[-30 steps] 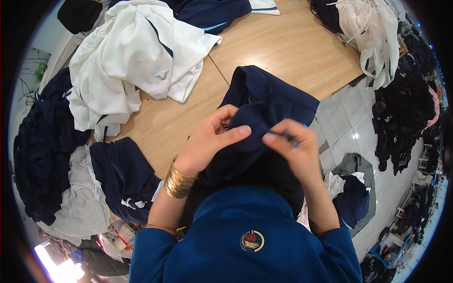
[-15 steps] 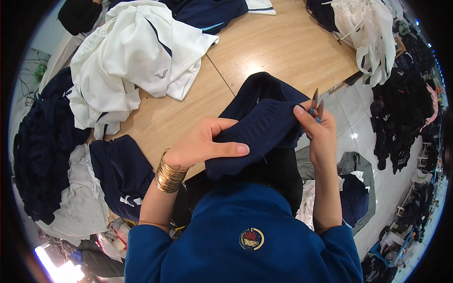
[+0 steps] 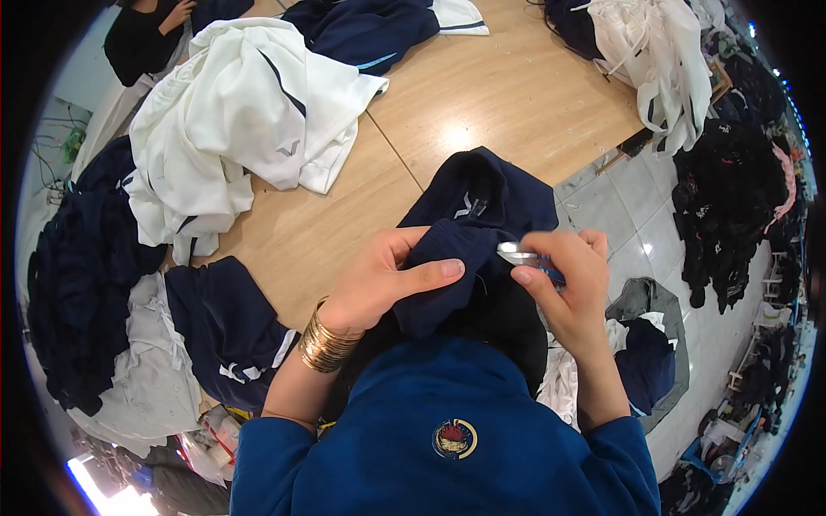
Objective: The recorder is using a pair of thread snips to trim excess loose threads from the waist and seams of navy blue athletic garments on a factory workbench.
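Observation:
My left hand [image 3: 387,279] grips a fold of a navy garment [image 3: 482,224] that lies over the near edge of the wooden table [image 3: 482,103]. Gold bangles sit on that wrist. My right hand [image 3: 564,275] holds a small metal thread snipper [image 3: 520,254] with a blue handle, its blades at the bunched navy fabric right beside my left thumb. The two hands are close together above my lap. The lower part of the garment is hidden behind my hands and my blue top.
A heap of white garments [image 3: 241,112] covers the table's left side, with navy pieces [image 3: 370,26] behind it. More navy clothing [image 3: 77,267] and a pale pile [image 3: 146,370] lie at my left. White garments [image 3: 654,52] hang at the far right, dark clothes [image 3: 731,206] on the tiled floor. Another person [image 3: 151,30] sits at the far left.
My right hand has come back down from the raised position, bringing the snipper to the fabric by my left thumb. My left hand has regripped the navy fold.

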Available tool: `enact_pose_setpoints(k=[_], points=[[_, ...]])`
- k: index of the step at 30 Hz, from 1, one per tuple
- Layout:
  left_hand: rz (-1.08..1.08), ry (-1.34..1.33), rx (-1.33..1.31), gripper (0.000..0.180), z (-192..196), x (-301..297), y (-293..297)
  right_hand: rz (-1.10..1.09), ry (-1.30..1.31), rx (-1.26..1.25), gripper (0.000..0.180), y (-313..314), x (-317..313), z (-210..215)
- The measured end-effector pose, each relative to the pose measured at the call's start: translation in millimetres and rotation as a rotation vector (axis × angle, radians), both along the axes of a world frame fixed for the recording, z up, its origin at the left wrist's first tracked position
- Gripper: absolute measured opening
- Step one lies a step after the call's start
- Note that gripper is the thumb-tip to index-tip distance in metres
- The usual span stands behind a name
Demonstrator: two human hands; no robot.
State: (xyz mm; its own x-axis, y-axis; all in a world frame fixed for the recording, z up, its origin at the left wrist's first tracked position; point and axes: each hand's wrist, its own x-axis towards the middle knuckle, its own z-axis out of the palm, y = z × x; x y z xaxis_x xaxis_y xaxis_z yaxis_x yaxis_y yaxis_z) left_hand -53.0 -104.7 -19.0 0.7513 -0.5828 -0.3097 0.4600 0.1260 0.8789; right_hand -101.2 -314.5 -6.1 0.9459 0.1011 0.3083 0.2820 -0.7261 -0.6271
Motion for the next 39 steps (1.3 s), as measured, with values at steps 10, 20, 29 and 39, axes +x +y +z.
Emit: enact_pose_setpoints(k=[10,20,29,39], points=[[0.055,0.012,-0.02,0.025,-0.5,-5.2,-7.6,0.009,-0.224,-0.204,0.027,5.4,-7.0,-1.4],[0.047,-0.012,-0.019,0.022,-2.7,-6.6,-8.2,0.0,-0.238,-0.239,0.028,8.4,-9.0,-0.4],[0.076,-0.057,0.013,0.022,-1.4,-7.1,-2.2,-0.03,-0.176,-0.163,0.026,-0.7,-7.0,-2.3],[0.605,-0.363,0.314,0.018,-8.7,43.3,158.1,-0.398,0.322,0.137,0.037,-71.6,15.9,-107.1]])
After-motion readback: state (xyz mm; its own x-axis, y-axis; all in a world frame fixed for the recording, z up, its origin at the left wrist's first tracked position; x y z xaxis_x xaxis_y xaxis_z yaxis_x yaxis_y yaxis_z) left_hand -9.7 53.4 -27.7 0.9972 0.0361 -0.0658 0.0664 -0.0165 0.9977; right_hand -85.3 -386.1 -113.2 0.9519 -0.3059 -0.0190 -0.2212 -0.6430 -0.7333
